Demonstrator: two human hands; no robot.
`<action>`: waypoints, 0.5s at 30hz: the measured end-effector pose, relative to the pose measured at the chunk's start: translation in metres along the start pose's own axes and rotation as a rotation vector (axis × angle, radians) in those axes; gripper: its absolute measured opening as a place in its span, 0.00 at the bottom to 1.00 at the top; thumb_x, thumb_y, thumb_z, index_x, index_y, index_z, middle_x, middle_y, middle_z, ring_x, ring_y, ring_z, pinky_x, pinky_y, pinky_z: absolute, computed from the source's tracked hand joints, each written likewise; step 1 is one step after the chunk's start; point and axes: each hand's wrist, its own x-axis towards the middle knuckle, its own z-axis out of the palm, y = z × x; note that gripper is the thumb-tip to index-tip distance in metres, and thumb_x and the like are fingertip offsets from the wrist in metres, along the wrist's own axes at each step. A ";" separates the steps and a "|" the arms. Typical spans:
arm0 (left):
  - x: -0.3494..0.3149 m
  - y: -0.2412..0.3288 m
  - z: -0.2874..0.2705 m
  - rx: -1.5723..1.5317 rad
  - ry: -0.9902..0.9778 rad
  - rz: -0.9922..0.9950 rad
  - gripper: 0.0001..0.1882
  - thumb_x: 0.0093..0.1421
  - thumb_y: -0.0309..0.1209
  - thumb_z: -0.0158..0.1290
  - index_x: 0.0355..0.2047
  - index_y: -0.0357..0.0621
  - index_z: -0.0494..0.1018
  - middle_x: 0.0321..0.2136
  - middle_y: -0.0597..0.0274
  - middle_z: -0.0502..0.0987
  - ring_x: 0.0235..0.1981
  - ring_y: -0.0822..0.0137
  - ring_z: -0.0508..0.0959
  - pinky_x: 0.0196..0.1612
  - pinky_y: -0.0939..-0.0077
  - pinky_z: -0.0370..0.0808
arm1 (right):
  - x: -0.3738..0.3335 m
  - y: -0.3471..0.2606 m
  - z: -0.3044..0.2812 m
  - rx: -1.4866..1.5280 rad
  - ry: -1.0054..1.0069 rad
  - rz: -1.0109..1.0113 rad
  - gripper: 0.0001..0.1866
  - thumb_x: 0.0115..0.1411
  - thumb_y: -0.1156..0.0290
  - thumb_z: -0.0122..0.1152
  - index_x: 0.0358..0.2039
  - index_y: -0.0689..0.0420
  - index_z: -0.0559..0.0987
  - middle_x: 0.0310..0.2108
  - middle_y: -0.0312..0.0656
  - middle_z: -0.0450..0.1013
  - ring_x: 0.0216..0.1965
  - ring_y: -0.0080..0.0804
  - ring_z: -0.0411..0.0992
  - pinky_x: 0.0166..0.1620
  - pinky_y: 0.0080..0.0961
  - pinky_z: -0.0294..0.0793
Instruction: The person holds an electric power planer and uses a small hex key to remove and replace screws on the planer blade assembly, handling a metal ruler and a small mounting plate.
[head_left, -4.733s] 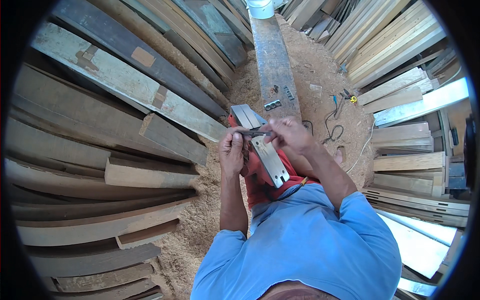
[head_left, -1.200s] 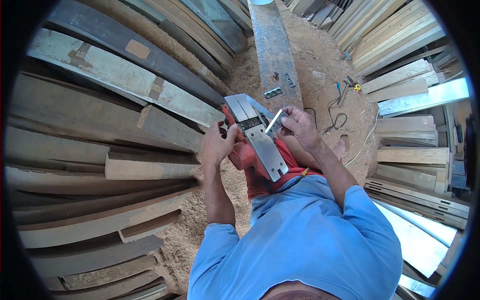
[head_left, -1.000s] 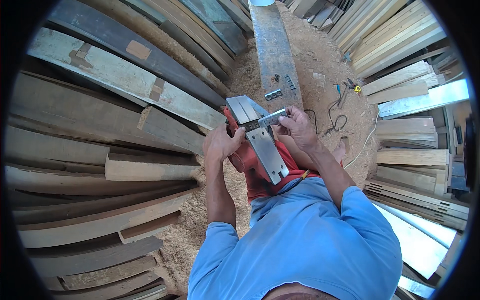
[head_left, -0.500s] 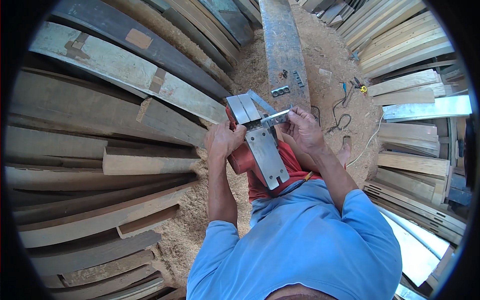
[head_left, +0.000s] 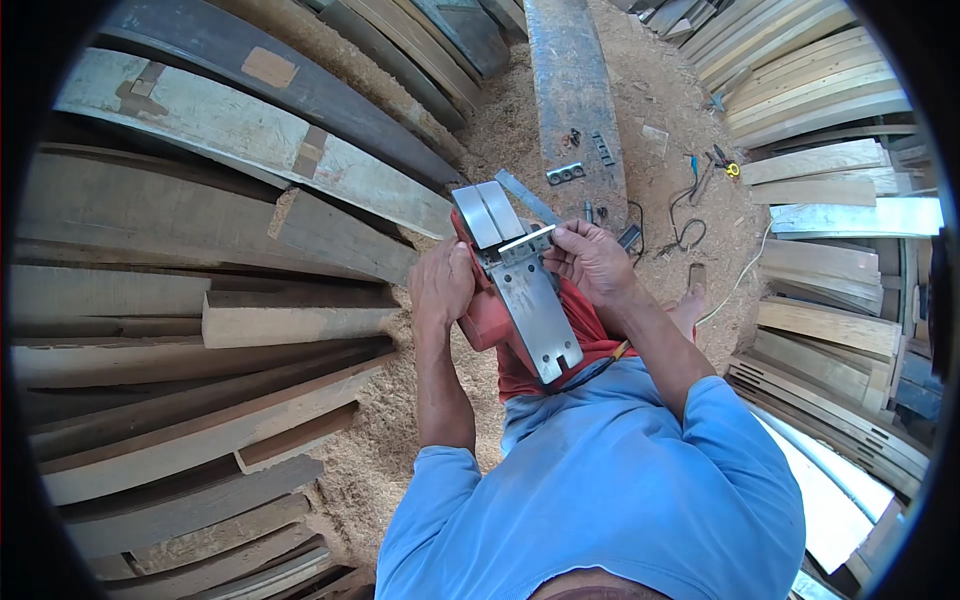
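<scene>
An electric hand planer (head_left: 537, 320) with a red body lies sole-up over my lap, its two bright metal sole plates facing me. My left hand (head_left: 441, 287) is wrapped round the planer's left side, thumb near the gap between the plates. Between the thumb and fingers of my right hand (head_left: 594, 262) is a flat metal bar (head_left: 525, 243), pinched at its right end. The bar lies across the planer at the gap, where the cutter drum is mostly hidden. A steel strip (head_left: 526, 196) sits just beyond, on the planer's far right side.
A long worn board (head_left: 575, 90) stretches away ahead, bearing a metal piece with round holes (head_left: 565, 174), a slotted metal piece (head_left: 602, 148) and small parts. Dark cord (head_left: 680, 222) and a yellow-handled tool (head_left: 733, 170) lie on the shavings-covered floor. Stacked timber (head_left: 300, 325) lines both sides.
My right hand has moved left and slightly down, bringing the metal bar over the planer's gap. My left hand has shifted a little left on the planer's side.
</scene>
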 end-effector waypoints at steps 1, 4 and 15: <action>-0.001 0.010 -0.003 -0.001 0.010 -0.020 0.24 0.68 0.44 0.40 0.38 0.36 0.78 0.35 0.35 0.80 0.41 0.31 0.78 0.46 0.41 0.72 | 0.000 0.000 0.001 0.000 0.000 0.003 0.03 0.71 0.71 0.60 0.42 0.56 0.78 0.36 0.37 0.80 0.36 0.27 0.82 0.42 0.28 0.87; 0.001 0.014 -0.004 -0.004 0.071 -0.068 0.23 0.70 0.43 0.40 0.40 0.37 0.78 0.34 0.36 0.81 0.39 0.33 0.80 0.44 0.44 0.74 | 0.001 0.001 0.001 0.018 -0.017 0.010 0.03 0.72 0.71 0.60 0.42 0.55 0.78 0.36 0.37 0.81 0.36 0.27 0.82 0.42 0.29 0.86; 0.002 -0.006 -0.015 -0.408 0.293 -0.156 0.19 0.71 0.41 0.49 0.40 0.34 0.77 0.28 0.50 0.82 0.32 0.65 0.81 0.38 0.67 0.76 | 0.000 -0.047 -0.041 0.103 -0.032 -0.223 0.06 0.73 0.68 0.58 0.43 0.56 0.79 0.34 0.39 0.81 0.36 0.29 0.82 0.44 0.31 0.85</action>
